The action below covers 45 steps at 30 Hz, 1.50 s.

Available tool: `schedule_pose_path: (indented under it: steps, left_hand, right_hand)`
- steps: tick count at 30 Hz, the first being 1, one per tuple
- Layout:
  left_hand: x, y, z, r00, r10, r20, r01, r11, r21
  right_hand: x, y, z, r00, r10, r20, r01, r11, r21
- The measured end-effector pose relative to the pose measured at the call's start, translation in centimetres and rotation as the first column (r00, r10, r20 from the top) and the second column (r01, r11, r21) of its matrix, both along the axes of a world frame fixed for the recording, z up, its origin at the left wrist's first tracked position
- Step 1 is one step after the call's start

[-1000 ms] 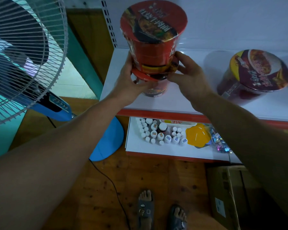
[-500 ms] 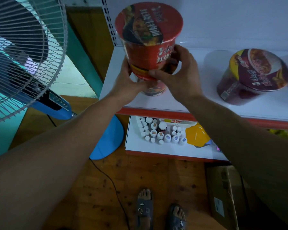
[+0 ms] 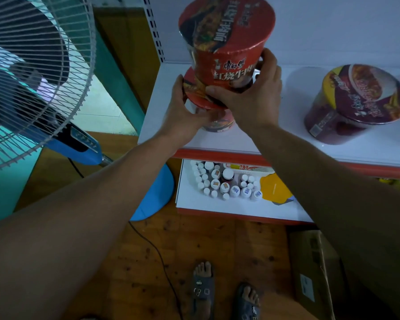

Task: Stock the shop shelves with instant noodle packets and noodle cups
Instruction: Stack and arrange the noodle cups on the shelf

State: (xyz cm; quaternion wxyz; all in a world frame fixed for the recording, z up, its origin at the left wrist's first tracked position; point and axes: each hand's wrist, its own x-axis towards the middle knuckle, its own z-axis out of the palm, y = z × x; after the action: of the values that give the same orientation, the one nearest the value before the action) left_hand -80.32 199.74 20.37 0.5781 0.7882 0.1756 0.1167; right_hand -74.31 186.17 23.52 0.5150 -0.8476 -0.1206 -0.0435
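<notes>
Two hands on a stack of noodle cups

Two red cups sit one on top of the other near the top middle of the frame. The top red cup (image 3: 226, 42) is big and tilts a little. It rests on the lower red cup (image 3: 200, 93), whose lid sticks out to the left. The lower one stands on the white shelf (image 3: 275, 137), close to the shelf's left end and not far from its red front edge.

The left hand (image 3: 185, 114) wraps around the side of the lower red cup, fingers curled under the lid. The right hand (image 3: 252, 93) grips the bottom of the top red cup, thumb in front and fingers behind.

To the right there is lots of bare shelf, then a purple cup (image 3: 356, 105) stands well apart. A fan (image 3: 32, 72) fills the upper left of the frame, near the shelf's left end. Lower down, a shelf holds small white bottles (image 3: 224, 181). A brown box (image 3: 314, 273) sits on the wood floor at the lower right.
</notes>
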Motion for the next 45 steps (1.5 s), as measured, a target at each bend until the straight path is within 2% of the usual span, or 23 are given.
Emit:
schedule_pose_path:
  steps: [3,6,7,12,14,20,22,25,28,33,35,45]
  left_hand:
    - [0.0,0.0,-0.1,1.000,-0.002,-0.006,0.002,1.000,0.011]
    - [0.1,0.4,-0.1,1.000,-0.013,-0.018,0.013,1.000,0.026]
    - [0.1,0.4,-0.1,1.000,-0.010,-0.016,0.011,0.999,0.030]
    - [-0.1,0.0,-0.1,1.000,0.004,0.007,-0.004,1.000,0.004]
    - [-0.1,-0.1,0.1,1.000,-0.004,0.010,0.004,1.000,0.008]
    - [-0.3,0.3,1.4,0.999,0.021,0.031,-0.025,0.991,0.130]
    - [-0.2,0.6,1.3,1.000,-0.008,0.020,0.005,0.987,0.160]
    - [-0.2,0.6,1.5,0.998,-0.069,-0.003,0.068,0.981,0.184]
    - [0.2,0.8,1.7,0.993,-0.113,-0.023,0.115,0.981,0.156]
    - [-0.4,1.3,1.2,0.985,-0.149,-0.086,0.151,0.988,0.019]
    - [-0.8,1.4,1.1,0.983,-0.152,-0.107,0.153,0.988,0.003]
    - [-3.7,0.0,1.6,0.997,-0.036,-0.072,0.033,0.999,-0.042]
  right_hand:
    - [0.3,-0.6,-0.1,0.995,0.092,-0.024,-0.092,0.996,-0.009]
    - [0.8,-1.9,-0.5,0.947,0.279,-0.159,-0.251,0.952,0.174]
    - [0.9,-2.1,-0.4,0.939,0.300,-0.169,-0.271,0.946,0.178]
    - [0.4,-1.8,-0.5,0.987,0.139,-0.075,-0.136,0.990,0.042]
    - [0.2,-1.9,-0.8,0.986,0.158,-0.055,-0.156,0.987,0.031]
    - [1.3,-2.5,-0.3,0.940,0.281,-0.193,-0.252,0.954,0.164]
    - [1.6,-2.6,-0.2,0.925,0.323,-0.202,-0.282,0.937,0.205]
    - [1.6,-3.0,-0.1,0.938,0.302,-0.172,-0.264,0.941,0.213]
    - [1.6,-3.4,-0.3,0.931,0.313,-0.187,-0.277,0.940,0.198]
    - [2.0,-3.3,-0.8,0.907,0.267,-0.325,-0.187,0.948,0.256]
    - [1.9,-3.2,-1.1,0.898,0.286,-0.334,-0.211,0.946,0.245]
    - [0.7,-2.8,-0.9,0.849,0.402,-0.343,-0.314,0.906,0.286]
